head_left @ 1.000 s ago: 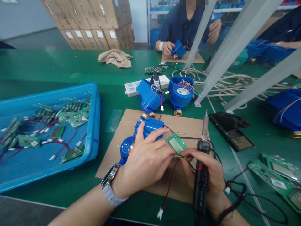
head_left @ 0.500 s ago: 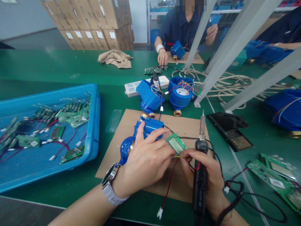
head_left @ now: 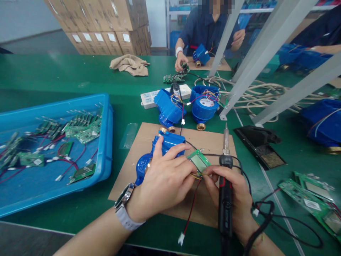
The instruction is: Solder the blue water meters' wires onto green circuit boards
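Observation:
A small green circuit board (head_left: 198,160) with a grey display sits above the cardboard sheet, thin yellowish wires along its lower edge. My left hand (head_left: 166,181) is closed at the board's left side, its thumb hidden beneath. Its outer fingers spread over a blue water meter (head_left: 144,165), which it partly covers. My right hand (head_left: 237,188) grips a soldering iron (head_left: 226,192), tip pointing up and away. The same hand's thumb and fingertip pinch at the thin wires by the board. A red-black lead with a white connector (head_left: 181,239) hangs below the board.
A blue tray (head_left: 108,142) of boards stands left. Blue meters (head_left: 205,106), a power strip (head_left: 149,99) and metal posts (head_left: 263,42) lie beyond the cardboard (head_left: 128,177). An iron stand (head_left: 259,145) and boards (head_left: 311,202) are right. A co-worker (head_left: 205,32) sits opposite.
My right hand and the soldering iron have shifted very slightly left; the thin wires at the board now show more. The co-worker's hand across the table has lifted a board.

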Demonstrator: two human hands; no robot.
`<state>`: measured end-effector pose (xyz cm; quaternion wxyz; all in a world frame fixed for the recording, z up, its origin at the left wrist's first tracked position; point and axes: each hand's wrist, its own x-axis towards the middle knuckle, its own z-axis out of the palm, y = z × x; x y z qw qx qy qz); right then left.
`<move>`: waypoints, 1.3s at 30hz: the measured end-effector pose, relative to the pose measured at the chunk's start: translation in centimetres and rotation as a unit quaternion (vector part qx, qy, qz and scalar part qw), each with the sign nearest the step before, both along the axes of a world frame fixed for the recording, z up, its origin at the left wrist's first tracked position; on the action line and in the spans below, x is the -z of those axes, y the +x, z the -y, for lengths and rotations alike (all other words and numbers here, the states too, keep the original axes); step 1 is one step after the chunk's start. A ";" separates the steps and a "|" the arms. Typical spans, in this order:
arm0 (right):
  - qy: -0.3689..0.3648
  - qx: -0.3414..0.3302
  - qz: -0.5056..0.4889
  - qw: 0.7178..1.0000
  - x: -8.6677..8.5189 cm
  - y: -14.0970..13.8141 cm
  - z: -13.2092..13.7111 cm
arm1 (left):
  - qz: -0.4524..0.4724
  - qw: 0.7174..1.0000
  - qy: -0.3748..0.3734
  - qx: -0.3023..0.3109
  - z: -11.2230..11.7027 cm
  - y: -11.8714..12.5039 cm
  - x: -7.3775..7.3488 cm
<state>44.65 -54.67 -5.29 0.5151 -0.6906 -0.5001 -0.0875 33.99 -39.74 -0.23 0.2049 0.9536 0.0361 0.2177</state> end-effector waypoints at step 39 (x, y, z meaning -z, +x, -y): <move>-0.112 -0.006 0.035 0.993 0.2 1.3 1.2 | -0.018 0.997 0.071 -0.027 0.5 0.5 0.5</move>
